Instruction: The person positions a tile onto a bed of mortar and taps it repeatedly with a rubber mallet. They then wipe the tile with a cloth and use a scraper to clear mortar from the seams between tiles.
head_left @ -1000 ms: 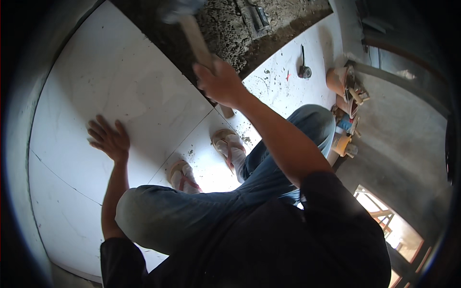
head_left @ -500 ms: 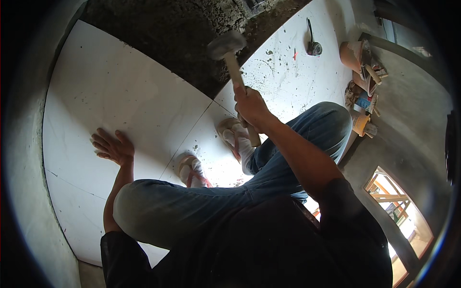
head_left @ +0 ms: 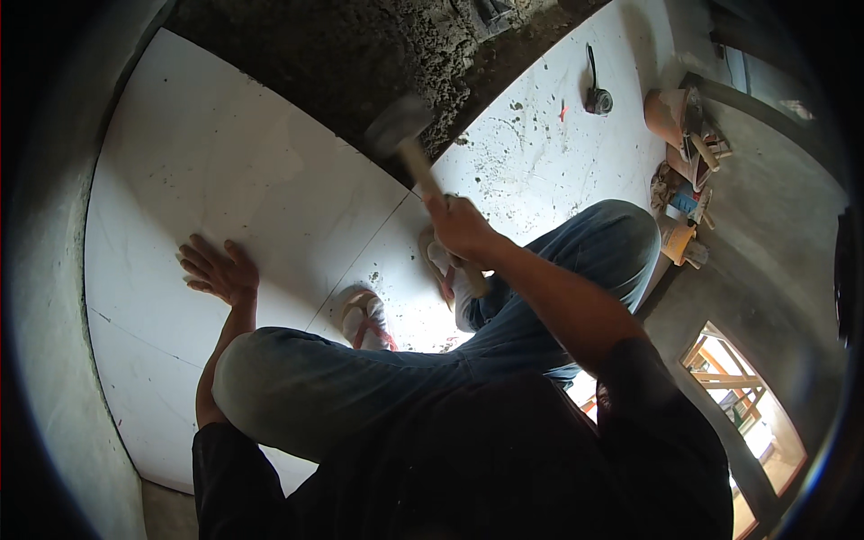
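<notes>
Wooden-handled mallet [head_left: 418, 167], gritty mortar [head_left: 438, 67], flat white tile [head_left: 243, 171]

We are finding free room over the left tile [head_left: 261, 166], beyond the spread left hand [head_left: 223, 272]. The hammer [head_left: 419, 167] in the right hand [head_left: 465, 228] is blocking the middle; the right knee [head_left: 623, 232] is obstructing nearer right; a tape measure [head_left: 598, 101] is lying far right.

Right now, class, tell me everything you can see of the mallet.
The mallet has a pale handle, wooden by its look, and a thick grey head, too blurred to tell its material. The right hand grips the handle, whose butt sticks out past the fist. The mallet slants toward the picture's upper left, its head overlapping the dark, rough bed in view; contact there is unclear.
</notes>
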A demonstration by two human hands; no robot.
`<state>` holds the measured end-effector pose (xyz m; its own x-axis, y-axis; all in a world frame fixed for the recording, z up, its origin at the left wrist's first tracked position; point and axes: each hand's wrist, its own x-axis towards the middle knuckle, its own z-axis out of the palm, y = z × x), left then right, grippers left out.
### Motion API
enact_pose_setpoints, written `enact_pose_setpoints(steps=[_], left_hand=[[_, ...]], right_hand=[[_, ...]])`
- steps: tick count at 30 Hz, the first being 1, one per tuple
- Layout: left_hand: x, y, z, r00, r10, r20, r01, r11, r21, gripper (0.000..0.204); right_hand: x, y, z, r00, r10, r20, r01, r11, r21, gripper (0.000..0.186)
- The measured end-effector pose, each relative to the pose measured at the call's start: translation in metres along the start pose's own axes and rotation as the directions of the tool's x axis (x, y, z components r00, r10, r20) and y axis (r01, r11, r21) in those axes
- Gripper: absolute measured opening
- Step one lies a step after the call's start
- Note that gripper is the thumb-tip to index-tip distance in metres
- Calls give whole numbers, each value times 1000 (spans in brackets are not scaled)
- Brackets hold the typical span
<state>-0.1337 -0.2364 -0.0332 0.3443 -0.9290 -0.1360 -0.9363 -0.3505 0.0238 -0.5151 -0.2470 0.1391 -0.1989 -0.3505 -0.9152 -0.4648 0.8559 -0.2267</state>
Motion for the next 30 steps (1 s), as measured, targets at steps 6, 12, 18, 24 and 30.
enact_pose_setpoints(steps=[6,12,18,24,30], left_hand=[[3,-1,-3,1000,11,-11,-11,1000,-21,73],[-4,37,4,963,92,-252,-231,759,-609,70],[1,159,-79,931,309,-195,-241,121,-963,66],[89,157,-69,954,216,-210,-299,589,-751,60],[96,64,-35,963,-267,-38,251,940,-231,63]], right_hand=[[-24,-37,-19,999,18,44,-24,990,140,58],[-61,-54,-7,938,-88,336,-40,933,357,39],[-72,-22,0,668,-98,738,-306,868,392,31],[-82,-43,-24,672,-253,697,-76,912,404,22],[-36,-77,21,805,-572,-158,553,819,-154,31]])
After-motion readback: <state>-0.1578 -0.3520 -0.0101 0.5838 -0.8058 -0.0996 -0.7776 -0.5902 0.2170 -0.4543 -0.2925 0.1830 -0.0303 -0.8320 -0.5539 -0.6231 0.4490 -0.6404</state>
